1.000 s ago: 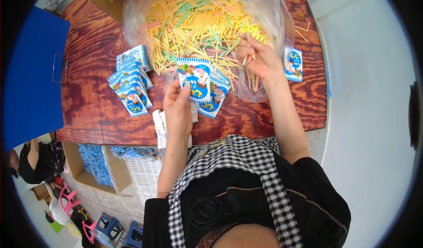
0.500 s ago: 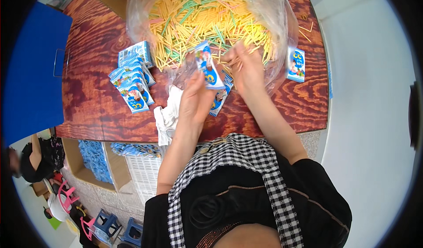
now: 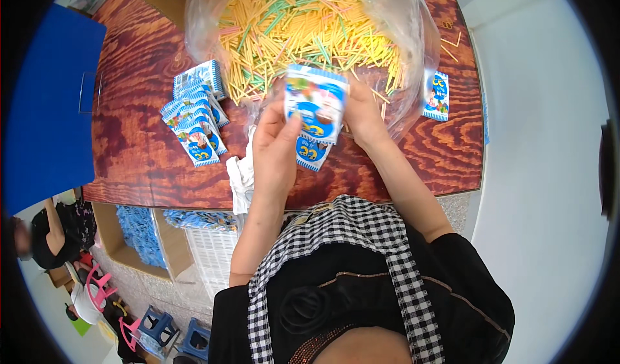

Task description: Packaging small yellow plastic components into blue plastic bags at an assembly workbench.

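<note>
My left hand is closed on a blue and white snack packet, its thumb pressed on the printed front. Close to the packet's right edge is my right hand; its fingers curl behind the packet, so what they hold is hidden. Just beyond both hands, a clear plastic bag lies open, full of thin snack sticks in yellow, green and pink. Another packet lies on the table beneath the held one.
Several filled-looking packets lie overlapped at left. One packet and a few loose sticks are at right. White cloth lies by my left wrist on the wood-grain table. Below stand boxes of blue packets.
The held packet has turned more squarely toward me and shifted slightly right. My right hand, which pinched several sticks over the bag, has come in behind the packet.
</note>
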{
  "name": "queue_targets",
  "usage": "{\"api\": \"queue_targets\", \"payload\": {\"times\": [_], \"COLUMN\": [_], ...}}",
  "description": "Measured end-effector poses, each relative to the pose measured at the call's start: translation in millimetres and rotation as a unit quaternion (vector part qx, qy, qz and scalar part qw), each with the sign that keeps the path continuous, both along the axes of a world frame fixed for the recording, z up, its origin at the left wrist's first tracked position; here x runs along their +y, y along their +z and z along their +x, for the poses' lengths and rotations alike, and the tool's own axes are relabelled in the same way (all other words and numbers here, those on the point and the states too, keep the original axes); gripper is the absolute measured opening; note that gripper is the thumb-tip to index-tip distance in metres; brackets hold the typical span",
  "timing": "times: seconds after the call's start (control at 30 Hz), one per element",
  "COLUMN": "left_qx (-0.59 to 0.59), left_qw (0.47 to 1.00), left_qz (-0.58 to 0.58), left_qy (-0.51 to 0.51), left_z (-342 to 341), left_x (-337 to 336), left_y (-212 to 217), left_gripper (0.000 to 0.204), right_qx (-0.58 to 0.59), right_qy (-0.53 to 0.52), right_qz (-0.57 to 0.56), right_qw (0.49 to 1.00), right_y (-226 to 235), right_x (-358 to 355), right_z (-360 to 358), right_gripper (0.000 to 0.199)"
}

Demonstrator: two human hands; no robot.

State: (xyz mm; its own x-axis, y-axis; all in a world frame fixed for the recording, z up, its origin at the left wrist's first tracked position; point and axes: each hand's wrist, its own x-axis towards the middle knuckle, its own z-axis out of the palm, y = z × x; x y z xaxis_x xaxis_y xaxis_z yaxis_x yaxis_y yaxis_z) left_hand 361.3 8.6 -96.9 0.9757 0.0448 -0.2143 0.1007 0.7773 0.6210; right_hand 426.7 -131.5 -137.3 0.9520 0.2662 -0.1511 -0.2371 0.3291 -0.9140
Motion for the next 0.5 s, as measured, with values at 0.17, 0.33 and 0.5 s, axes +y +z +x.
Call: {"api": "queue_targets", "payload": {"times": [0.17,0.33,0.5], "left_qx": [-0.251,-0.189,-0.016], "left_qw": [0.839,0.91,0.999], "left_qz": [0.467,0.339,-0.037], "left_qy": [-0.119,-0.147,-0.033], "left_z": [20.6,5.9,-3.0], "left_x": [4.7,5.8,6.6], "left_y": [11.1,-5.4,-16.4], "left_gripper": [0.008,0.008,0.032], "right_qx": [-0.02,0.141,-0.025], "right_qy": [0.047,0.063,0.015], "right_qz": [0.077,0.101,0.188], "right_qw": [0.996,0.983,0.982], "right_y": [-42.4,-10.5,0.0], "right_x": [-15.0,-17.0,-13.4], "right_z": [-19.2,-28.8,-2.7], "right_gripper": [0.044,0.038,0.014]}}
